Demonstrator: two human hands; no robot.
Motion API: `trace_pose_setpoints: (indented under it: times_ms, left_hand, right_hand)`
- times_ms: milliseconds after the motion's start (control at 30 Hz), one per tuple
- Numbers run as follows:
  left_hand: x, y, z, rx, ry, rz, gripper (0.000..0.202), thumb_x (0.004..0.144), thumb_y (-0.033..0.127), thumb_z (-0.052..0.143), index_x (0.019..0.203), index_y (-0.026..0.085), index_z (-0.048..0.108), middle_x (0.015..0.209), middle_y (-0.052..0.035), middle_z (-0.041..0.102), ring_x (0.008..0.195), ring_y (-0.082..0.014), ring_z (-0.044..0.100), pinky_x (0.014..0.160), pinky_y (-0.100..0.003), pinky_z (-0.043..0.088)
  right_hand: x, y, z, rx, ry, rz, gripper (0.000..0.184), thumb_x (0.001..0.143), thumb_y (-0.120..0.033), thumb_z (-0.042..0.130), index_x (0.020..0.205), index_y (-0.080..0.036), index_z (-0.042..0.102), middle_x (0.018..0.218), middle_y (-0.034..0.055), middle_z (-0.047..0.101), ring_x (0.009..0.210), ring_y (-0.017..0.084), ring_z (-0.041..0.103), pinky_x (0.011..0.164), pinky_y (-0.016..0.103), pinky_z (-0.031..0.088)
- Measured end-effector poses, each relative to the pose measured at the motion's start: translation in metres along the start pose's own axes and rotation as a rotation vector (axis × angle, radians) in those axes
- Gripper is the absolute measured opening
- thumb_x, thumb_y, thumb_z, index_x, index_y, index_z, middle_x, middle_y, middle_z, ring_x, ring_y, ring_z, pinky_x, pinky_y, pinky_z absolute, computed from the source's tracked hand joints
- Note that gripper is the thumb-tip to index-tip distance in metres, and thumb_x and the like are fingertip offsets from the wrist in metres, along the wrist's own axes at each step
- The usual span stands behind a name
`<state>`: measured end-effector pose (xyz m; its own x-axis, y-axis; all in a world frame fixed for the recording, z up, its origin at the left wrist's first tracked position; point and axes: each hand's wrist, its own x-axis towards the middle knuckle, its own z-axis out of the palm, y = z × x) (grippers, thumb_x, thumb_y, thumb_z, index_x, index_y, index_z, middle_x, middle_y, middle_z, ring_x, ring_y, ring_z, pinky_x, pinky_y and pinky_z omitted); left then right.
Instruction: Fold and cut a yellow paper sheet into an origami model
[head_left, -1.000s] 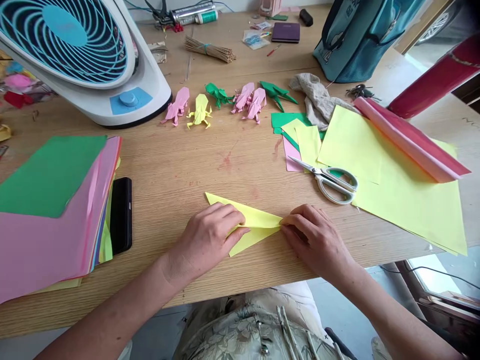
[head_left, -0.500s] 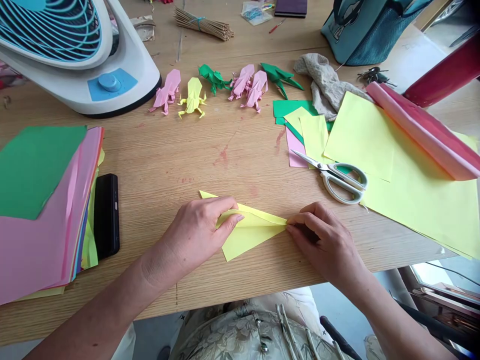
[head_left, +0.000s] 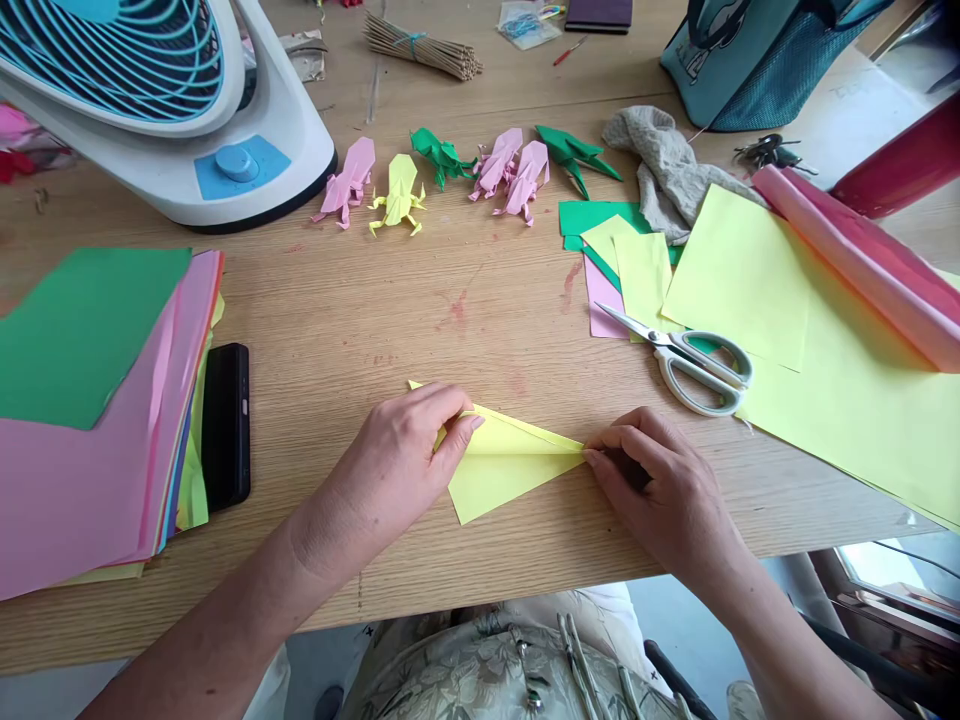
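Here, close to the near edge of the wooden surface (head_left: 360,560), a folded piece of yellow paper (head_left: 502,480) lies between two bare hands, its narrow point toward the right. The left hand (head_left: 405,440) has a narrow grip, thumb against fingers, on the upper folded layer near the wide end; the right hand (head_left: 660,480) pinches the pointed tip, its thumb and fingertips close together. Well to the left, a stack of coloured sheets (head_left: 82,490) has pink and green uppermost, with a black phone (head_left: 227,430) just beside it. On the right, large yellow sheets (head_left: 847,440) overlap, and a pair of scissors (head_left: 694,365) rests with its handles by their left edge and its blades over small paper pieces (head_left: 645,280). A curled pink and red sheet (head_left: 862,270) lies across the yellow ones. Farther back, a row of folded paper figures (head_left: 400,192) in pink, yellow and green runs between a white and blue fan (head_left: 262,130) and a crumpled grey cloth (head_left: 660,165). Beyond them are a tied bundle of thin sticks (head_left: 427,48), a purple notebook-like item (head_left: 598,15) and a teal bag (head_left: 750,65).
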<state>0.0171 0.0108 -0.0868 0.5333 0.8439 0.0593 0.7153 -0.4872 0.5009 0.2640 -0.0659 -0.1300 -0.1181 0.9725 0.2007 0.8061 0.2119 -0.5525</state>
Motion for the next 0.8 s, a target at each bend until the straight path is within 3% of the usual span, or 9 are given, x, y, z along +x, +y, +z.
trace_pose_setpoints:
  times_ms: [300,633,800]
  left_hand:
    - [0.001,-0.002,0.01,0.088,0.088,0.0,0.014,0.092,0.013,0.052,0.08,0.017,0.058,0.087,-0.0019,0.052,0.078,-0.0146,0.055,0.07,-0.027,0.042]
    - [0.002,-0.004,0.013,0.125,0.091,-0.018,0.013,0.09,0.009,0.054,0.079,0.015,0.058,0.089,-0.0026,0.051,0.081,-0.016,0.055,0.073,-0.03,0.045]
    - [0.001,-0.003,0.016,0.158,0.087,-0.017,0.015,0.092,0.011,0.052,0.08,0.016,0.057,0.09,-0.0032,0.051,0.081,-0.0165,0.056,0.072,-0.03,0.046]
  right_hand:
    - [0.003,-0.001,0.002,-0.02,0.012,0.019,0.012,0.093,-0.025,0.058,0.083,-0.019,0.06,0.081,0.0022,0.055,0.072,0.016,0.053,0.065,0.03,0.04]
    - [0.005,-0.001,0.004,-0.059,0.009,0.022,0.013,0.093,-0.027,0.059,0.083,-0.019,0.058,0.079,0.002,0.055,0.072,0.017,0.052,0.064,0.031,0.04]
    - [-0.007,-0.006,0.0,-0.074,0.081,-0.034,0.006,0.092,-0.019,0.059,0.098,-0.018,0.061,0.088,0.0043,0.059,0.077,0.017,0.054,0.069,0.032,0.041]
